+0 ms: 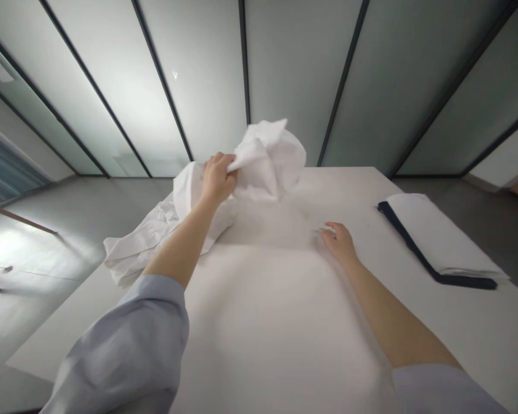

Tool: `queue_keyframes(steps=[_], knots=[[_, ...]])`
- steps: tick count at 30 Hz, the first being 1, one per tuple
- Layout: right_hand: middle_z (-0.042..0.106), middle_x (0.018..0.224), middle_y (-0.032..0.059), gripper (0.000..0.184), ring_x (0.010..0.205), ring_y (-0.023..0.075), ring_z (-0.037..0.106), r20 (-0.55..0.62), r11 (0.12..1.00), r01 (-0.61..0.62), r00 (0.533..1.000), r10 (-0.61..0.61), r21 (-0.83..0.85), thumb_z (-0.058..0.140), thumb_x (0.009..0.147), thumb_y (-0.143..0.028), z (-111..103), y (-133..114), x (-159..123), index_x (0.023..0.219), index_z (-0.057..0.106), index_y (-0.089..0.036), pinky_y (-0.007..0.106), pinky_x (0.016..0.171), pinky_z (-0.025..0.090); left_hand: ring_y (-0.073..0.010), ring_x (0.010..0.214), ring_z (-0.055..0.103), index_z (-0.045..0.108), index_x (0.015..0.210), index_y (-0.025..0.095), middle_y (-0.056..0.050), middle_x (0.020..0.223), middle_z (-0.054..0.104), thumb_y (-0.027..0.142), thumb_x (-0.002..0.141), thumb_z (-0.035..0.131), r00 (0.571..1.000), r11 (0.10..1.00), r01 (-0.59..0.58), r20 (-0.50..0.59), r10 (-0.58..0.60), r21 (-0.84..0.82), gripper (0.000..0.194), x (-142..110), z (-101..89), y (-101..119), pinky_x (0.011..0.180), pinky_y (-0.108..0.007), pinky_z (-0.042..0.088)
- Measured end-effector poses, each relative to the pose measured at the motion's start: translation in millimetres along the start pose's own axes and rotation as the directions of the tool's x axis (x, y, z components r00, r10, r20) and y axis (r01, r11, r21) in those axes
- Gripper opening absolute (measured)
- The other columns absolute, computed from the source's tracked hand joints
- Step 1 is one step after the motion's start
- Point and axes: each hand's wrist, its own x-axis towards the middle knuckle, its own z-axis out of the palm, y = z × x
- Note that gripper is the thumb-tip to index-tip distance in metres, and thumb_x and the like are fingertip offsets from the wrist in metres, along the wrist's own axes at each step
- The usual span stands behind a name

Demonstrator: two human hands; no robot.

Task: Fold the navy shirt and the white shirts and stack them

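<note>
My left hand is closed on a crumpled white cloth, lifting part of it above the far end of the table. More white fabric lies bunched below and to the left, partly behind my forearm; whether it is the same piece I cannot tell. To the right, my right hand is low over the tabletop, apart from the cloth. Its fingers are curved and a little spread, with nothing plainly held; the fingertips are slightly blurred.
A white table spreads out in front of me. On its right side rests a folded white cloth stack with a dark navy piece beneath. Frosted glass panels with dark frames stand behind the table.
</note>
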Motion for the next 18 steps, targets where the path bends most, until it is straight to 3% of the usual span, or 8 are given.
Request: queue_keyframes(steps=[2, 5, 7, 9, 12, 15, 18], knots=[[0.062, 0.114, 0.0141, 0.039, 0.107, 0.0266, 0.057, -0.134, 0.983, -0.121, 0.981, 0.14, 0.139, 0.04, 0.086, -0.04, -6, 5, 3, 0.114, 0.058, -0.019, 0.04, 0.088, 0.046, -0.0277, 0.125, 0.048, 0.06, 0.122, 0.023, -0.005, 0.125, 0.06, 0.022, 0.085, 0.047, 0.957, 0.986, -0.144, 0.242, 0.161, -0.084, 0.04, -12, 25.0, 37, 0.107, -0.042, 0.034], [0.063, 0.106, 0.0119, 0.039, 0.099, 0.026, 0.057, -0.309, 0.933, -0.221, 0.9, 0.307, 0.285, 0.034, 0.087, -0.039, -15, 14, 7, 0.112, 0.056, -0.018, 0.039, 0.084, 0.046, -0.0271, 0.132, 0.043, 0.06, 0.124, 0.026, -0.005, 0.137, 0.056, 0.035, 0.082, 0.056, 0.724, 0.936, -0.252, 0.594, 0.35, -0.244, 0.044, -47, 58.4, 78, 0.111, -0.039, 0.031], [0.063, 0.1, 0.0109, 0.038, 0.096, 0.0259, 0.056, -0.386, 0.923, -0.235, 0.855, 0.345, 0.305, 0.032, 0.087, -0.038, -19, 17, 8, 0.107, 0.056, -0.017, 0.039, 0.085, 0.046, -0.0319, 0.138, 0.036, 0.055, 0.131, 0.025, -0.009, 0.146, 0.047, 0.055, 0.078, 0.06, 0.632, 0.961, -0.157, 0.725, 0.273, -0.225, 0.061, -75, 76.3, 93, 0.111, -0.044, 0.031], [0.061, 0.1, 0.0116, 0.039, 0.098, 0.0267, 0.055, -0.423, 0.926, -0.235, 0.837, 0.347, 0.295, 0.03, 0.088, -0.038, -20, 18, 9, 0.107, 0.056, -0.016, 0.039, 0.088, 0.045, -0.0338, 0.139, 0.034, 0.052, 0.132, 0.022, -0.013, 0.147, 0.045, 0.068, 0.081, 0.05, 0.641, 0.986, -0.047, 0.752, 0.152, -0.159, 0.069, -101, 89.9, 101, 0.11, -0.049, 0.031], [0.056, 0.115, 0.017, 0.047, 0.109, 0.0303, 0.052, -0.466, 0.952, -0.203, 0.836, 0.29, 0.229, 0.031, 0.09, -0.039, -19, 15, 8, 0.122, 0.05, -0.012, 0.044, 0.095, 0.041, -0.033, 0.142, 0.03, 0.052, 0.131, 0.018, -0.016, 0.149, 0.042, 0.065, 0.09, 0.034, 0.722, 0.994, 0.07, 0.692, 0.01, -0.088, 0.065, -132, 102.1, 107, 0.111, -0.05, 0.03], [0.041, 0.136, 0.0238, 0.059, 0.128, 0.0359, 0.039, -0.531, 0.986, -0.161, 0.833, 0.153, 0.031, 0.038, 0.089, -0.04, -20, 14, 6, 0.14, 0.035, -0.009, 0.051, 0.103, 0.034, -0.0329, 0.144, 0.025, 0.057, 0.124, 0.018, -0.014, 0.153, 0.036, 0.055, 0.089, 0.046, 0.771, 0.996, 0.024, 0.636, 0.037, -0.087, 0.052, -149, 105.1, 107, 0.114, -0.051, 0.027], [0.031, 0.146, 0.0253, 0.064, 0.136, 0.0378, 0.029, -0.574, 0.976, -0.177, 0.816, 0.072, -0.13, 0.04, 0.088, -0.033, -29, 16, 5, 0.146, 0.028, -0.009, 0.056, 0.105, 0.029, -0.0305, 0.145, 0.025, 0.062, 0.118, 0.021, -0.009, 0.153, 0.038, 0.041, 0.083, 0.058, 0.755, 0.989, -0.038, 0.644, 0.121, -0.141, 0.041, -153, 102.4, 100, 0.115, -0.048, 0.028]])
